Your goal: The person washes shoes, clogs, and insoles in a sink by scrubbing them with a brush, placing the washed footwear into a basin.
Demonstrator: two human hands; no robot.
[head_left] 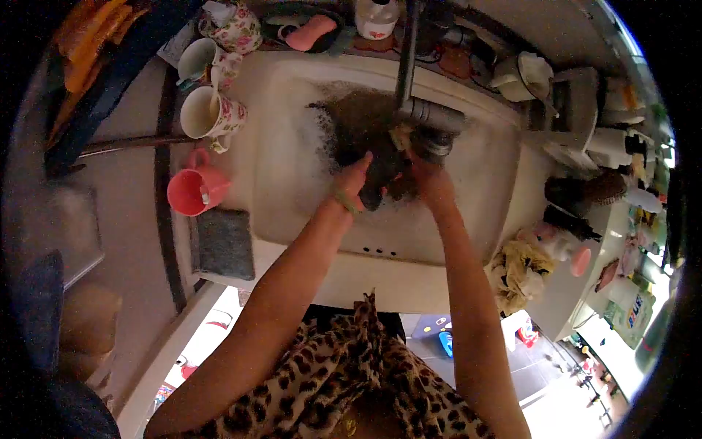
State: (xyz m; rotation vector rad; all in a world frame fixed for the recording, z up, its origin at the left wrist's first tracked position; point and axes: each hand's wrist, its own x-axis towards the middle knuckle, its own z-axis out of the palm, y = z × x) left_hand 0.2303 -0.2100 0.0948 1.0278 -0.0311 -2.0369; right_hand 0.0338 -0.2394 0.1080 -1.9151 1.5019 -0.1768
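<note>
Over the white sink (292, 212), my left hand (352, 181) grips the left side of a dark, wet item (380, 164), thumb on top. It has the look of a shoe or a bunched cloth, but I cannot tell which. My right hand (433, 183) is closed at the item's right side, under the tap. A small tan piece (401, 137) shows by its fingers, too blurred to name. The black tap (431, 117) reaches over the basin, its head just beyond my right hand. Dark, foamy water (351, 117) lies behind the item.
Left of the sink stand a pink mug (197, 189), a floral mug (208, 113) and a grey cloth (223, 244). At the back is a pink soap bar (311, 33) in a dark dish. A hairbrush (603, 188) and a crumpled tan cloth (521, 267) lie at right.
</note>
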